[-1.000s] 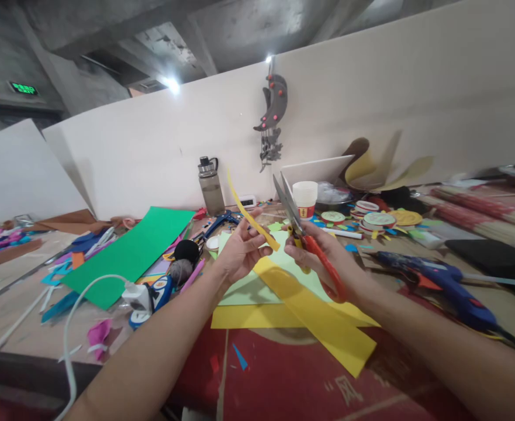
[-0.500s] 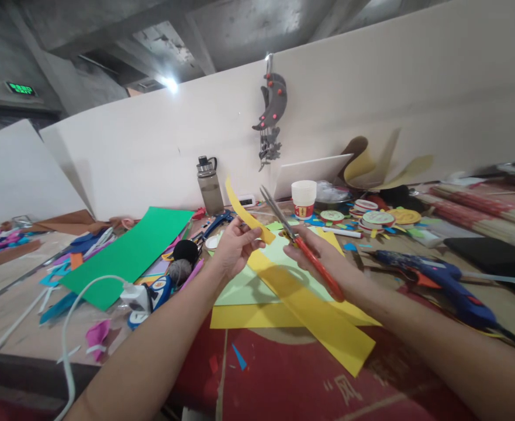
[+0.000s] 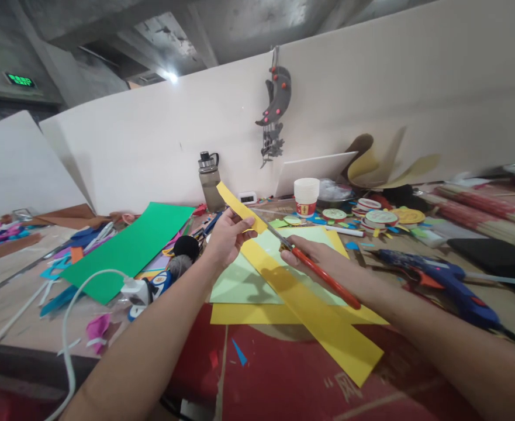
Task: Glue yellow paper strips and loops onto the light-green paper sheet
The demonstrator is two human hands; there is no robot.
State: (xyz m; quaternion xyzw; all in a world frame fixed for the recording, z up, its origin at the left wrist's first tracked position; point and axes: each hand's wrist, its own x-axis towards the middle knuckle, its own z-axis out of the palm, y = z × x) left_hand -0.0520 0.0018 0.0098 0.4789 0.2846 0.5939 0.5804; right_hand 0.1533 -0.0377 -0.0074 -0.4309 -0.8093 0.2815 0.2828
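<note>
Yellow paper — a short strip (image 3: 239,207) — slants up from the left hand (image 3: 230,241), which pinches it between thumb and fingers; the right hand (image 3: 312,252) grips red-handled scissors (image 3: 321,273), blades at the strip's lower end — whether shut on it I cannot tell; the forearms stand well apart, with room between them; below, a longer yellow band (image 3: 318,321) crosses a pale sheet (image 3: 235,286), its near end over a red board (image 3: 283,380); beyond stand a bottle (image 3: 210,188) and paper cups (image 3: 306,197); a blue glue gun (image 3: 441,280) lies near the right forearm.
</note>
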